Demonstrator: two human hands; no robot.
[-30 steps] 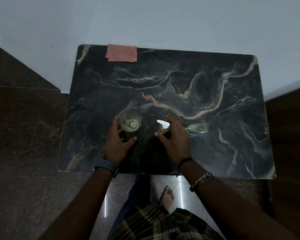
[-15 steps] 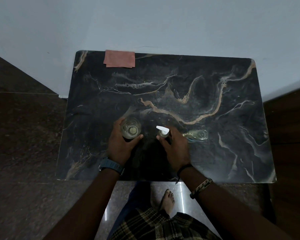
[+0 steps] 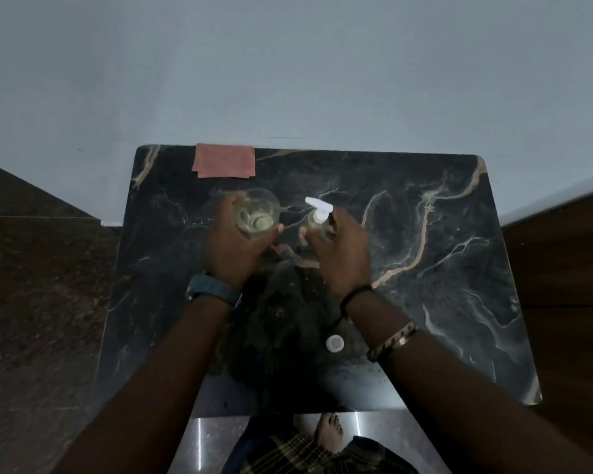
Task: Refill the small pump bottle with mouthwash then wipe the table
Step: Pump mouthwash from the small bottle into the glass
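Note:
My left hand [image 3: 235, 246] is wrapped around a clear glass [image 3: 258, 213] with a little pale yellowish liquid at its bottom. It holds the glass up above the dark marble table [image 3: 425, 302]. Just to the right, my right hand [image 3: 343, 254] grips the small clear pump bottle [image 3: 317, 222] by its body. The bottle's white pump head points left toward the glass. Glass and bottle are close together but apart. A folded pink cloth [image 3: 225, 160] lies at the table's far left edge by the wall.
A small white round cap [image 3: 335, 343] rests on the table between my forearms, near the front. The table stands against a pale wall [image 3: 288, 63]. Dark floor lies on both sides, and a bare foot [image 3: 329, 432] shows below the front edge.
Both hands have closed on the glass and the pump bottle and lifted them off the table, up and away from me. The clear object lying to the right is out of sight now.

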